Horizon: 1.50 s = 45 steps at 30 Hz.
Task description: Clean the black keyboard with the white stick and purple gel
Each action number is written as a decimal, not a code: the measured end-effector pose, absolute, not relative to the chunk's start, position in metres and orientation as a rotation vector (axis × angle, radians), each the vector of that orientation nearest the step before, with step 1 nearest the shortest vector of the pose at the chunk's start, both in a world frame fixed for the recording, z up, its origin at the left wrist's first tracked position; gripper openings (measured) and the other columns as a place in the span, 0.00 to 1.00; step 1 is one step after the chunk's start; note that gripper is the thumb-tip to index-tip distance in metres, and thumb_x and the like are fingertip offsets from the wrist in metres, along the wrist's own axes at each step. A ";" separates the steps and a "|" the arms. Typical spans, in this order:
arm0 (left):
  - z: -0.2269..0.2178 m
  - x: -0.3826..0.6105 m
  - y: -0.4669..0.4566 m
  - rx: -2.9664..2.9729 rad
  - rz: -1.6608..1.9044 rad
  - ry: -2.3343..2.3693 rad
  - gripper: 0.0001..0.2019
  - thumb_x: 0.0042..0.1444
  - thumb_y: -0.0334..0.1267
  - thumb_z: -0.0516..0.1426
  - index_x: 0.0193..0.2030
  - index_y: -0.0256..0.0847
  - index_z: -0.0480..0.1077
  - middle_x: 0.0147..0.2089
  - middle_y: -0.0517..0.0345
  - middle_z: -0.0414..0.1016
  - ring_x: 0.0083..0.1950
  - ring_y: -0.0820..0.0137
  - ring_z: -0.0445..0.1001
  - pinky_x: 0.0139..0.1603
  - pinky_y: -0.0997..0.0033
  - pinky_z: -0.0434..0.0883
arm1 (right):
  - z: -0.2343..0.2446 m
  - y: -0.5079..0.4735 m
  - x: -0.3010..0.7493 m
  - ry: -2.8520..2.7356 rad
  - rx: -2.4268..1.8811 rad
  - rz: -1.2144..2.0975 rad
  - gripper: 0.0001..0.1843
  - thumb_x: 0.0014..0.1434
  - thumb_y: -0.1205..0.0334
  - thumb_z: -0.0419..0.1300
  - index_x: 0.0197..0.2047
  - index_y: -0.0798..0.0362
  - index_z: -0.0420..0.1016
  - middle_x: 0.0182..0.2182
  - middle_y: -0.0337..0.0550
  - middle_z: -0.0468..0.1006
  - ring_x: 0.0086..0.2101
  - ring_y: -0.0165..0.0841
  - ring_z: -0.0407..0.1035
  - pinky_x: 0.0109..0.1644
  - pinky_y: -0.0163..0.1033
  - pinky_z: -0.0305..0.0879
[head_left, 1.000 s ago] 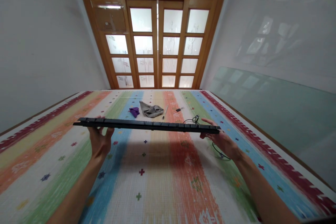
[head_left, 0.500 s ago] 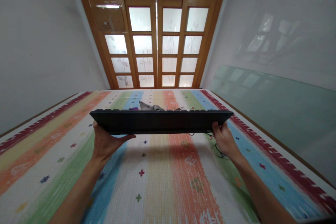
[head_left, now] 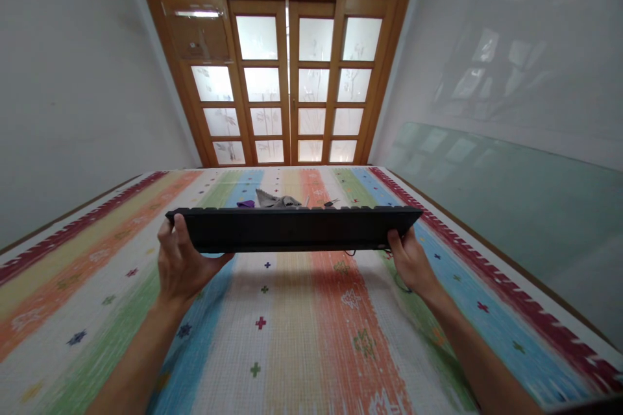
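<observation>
A black keyboard (head_left: 292, 231) is held level above the striped cloth, its long edge side facing me and the key tops just showing along the upper rim. My left hand (head_left: 182, 259) grips its left end, with fingertips over the edge and the thumb stretched along underneath. At the right end, my right hand (head_left: 411, 259) pinches the lower corner with its thumb on the near side; its other fingers are mostly hidden behind. A thin dark cable shows below the keyboard near my right hand.
Behind the keyboard lie a grey cloth (head_left: 277, 200), a purple item (head_left: 246, 204) and a small dark object (head_left: 331, 203). The striped cloth (head_left: 292, 337) covers the surface. Walls stand on both sides, with wooden glass-paned doors (head_left: 287, 78) at the far end.
My left hand has shifted its hold, its fingertips now showing over the keyboard's left end. The keyboard sits slightly lower, and more of the grey cloth shows behind it.
</observation>
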<state>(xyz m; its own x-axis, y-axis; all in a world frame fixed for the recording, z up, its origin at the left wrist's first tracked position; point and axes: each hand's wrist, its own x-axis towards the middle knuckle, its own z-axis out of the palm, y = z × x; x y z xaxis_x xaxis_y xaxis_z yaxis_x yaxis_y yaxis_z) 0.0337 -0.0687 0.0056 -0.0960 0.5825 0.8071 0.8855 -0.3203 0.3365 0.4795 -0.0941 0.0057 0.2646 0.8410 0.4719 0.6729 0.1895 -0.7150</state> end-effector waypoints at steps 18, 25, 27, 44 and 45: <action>0.026 0.060 -0.080 -2.255 -0.822 -0.821 0.52 0.44 0.47 0.64 0.74 0.41 0.44 0.68 0.34 0.56 0.65 0.41 0.61 0.64 0.38 0.58 | 0.020 -0.097 0.482 -1.314 -1.600 0.173 0.32 0.62 0.29 0.46 0.41 0.52 0.69 0.23 0.40 0.72 0.26 0.40 0.69 0.33 0.43 0.64; 0.033 0.062 -0.082 -2.371 -0.762 -0.927 0.55 0.41 0.47 0.62 0.75 0.35 0.43 0.64 0.31 0.59 0.62 0.40 0.63 0.62 0.41 0.59 | 0.016 -0.094 0.484 -1.384 -1.532 0.035 0.35 0.65 0.35 0.47 0.58 0.55 0.68 0.43 0.53 0.78 0.42 0.47 0.73 0.48 0.52 0.68; 0.033 0.061 -0.082 -2.399 -0.762 -0.929 0.55 0.41 0.47 0.62 0.75 0.35 0.43 0.64 0.31 0.59 0.61 0.40 0.63 0.62 0.42 0.59 | 0.015 -0.094 0.480 -1.426 -1.468 -0.118 0.34 0.67 0.39 0.47 0.64 0.56 0.64 0.53 0.57 0.74 0.51 0.49 0.70 0.56 0.58 0.65; 0.033 0.060 -0.083 -2.512 -0.796 -1.017 0.55 0.40 0.48 0.63 0.74 0.37 0.45 0.65 0.35 0.60 0.62 0.42 0.63 0.63 0.46 0.58 | 0.003 -0.101 0.440 -2.135 -1.282 -0.644 0.39 0.73 0.51 0.44 0.75 0.56 0.25 0.73 0.54 0.39 0.70 0.50 0.40 0.71 0.64 0.44; 0.032 0.060 -0.082 -2.515 -0.787 -1.015 0.55 0.40 0.48 0.63 0.74 0.37 0.45 0.65 0.35 0.60 0.62 0.42 0.63 0.63 0.45 0.58 | 0.002 -0.100 0.441 -2.123 -1.280 -0.648 0.40 0.73 0.51 0.44 0.75 0.57 0.25 0.73 0.54 0.39 0.70 0.49 0.39 0.71 0.63 0.45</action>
